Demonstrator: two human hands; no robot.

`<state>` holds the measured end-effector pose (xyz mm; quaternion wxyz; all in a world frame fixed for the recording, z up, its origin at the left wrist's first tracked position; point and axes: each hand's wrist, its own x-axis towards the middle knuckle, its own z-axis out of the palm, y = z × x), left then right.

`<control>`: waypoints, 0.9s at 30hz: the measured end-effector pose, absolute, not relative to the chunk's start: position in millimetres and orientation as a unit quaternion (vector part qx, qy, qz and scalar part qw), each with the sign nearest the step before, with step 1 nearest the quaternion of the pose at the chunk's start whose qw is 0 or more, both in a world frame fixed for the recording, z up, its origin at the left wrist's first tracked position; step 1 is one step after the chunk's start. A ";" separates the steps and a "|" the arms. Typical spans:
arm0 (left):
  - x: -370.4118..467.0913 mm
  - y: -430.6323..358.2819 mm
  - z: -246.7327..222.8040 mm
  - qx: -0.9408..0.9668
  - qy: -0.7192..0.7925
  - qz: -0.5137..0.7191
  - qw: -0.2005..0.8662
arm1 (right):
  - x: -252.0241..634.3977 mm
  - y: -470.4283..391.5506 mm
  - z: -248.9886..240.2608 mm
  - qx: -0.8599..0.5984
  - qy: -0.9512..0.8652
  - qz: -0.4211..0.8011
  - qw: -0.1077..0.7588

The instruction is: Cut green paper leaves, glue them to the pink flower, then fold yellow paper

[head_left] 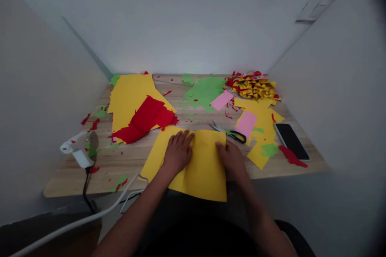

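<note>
A yellow sheet of paper [206,164] lies at the table's front edge, its near part hanging over. It bends up slightly along a soft crease near the middle. My left hand [177,154] rests flat on the sheet's left part, fingers stretched out. At the right edge, my right hand [230,156] pinches the paper, thumb on top and the other fingers hidden underneath. Just beyond that hand lie scissors [229,131] with black handles, their blades pointing left and slightly apart.
Red crepe paper [147,118] covers part of some yellow sheets [129,92] at the back left. A white glue gun [77,150] stands at the left. Green paper [205,90], pink strips [222,100], ruffled yellow paper [256,88] and a phone [291,140] lie farther back and right.
</note>
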<state>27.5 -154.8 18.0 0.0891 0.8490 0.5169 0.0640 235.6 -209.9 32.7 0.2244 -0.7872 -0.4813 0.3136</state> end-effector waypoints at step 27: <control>39.2 -152.3 14.8 0.808 0.581 0.093 0.030 | 247.9 -206.1 40.2 -0.837 -0.479 0.256 0.072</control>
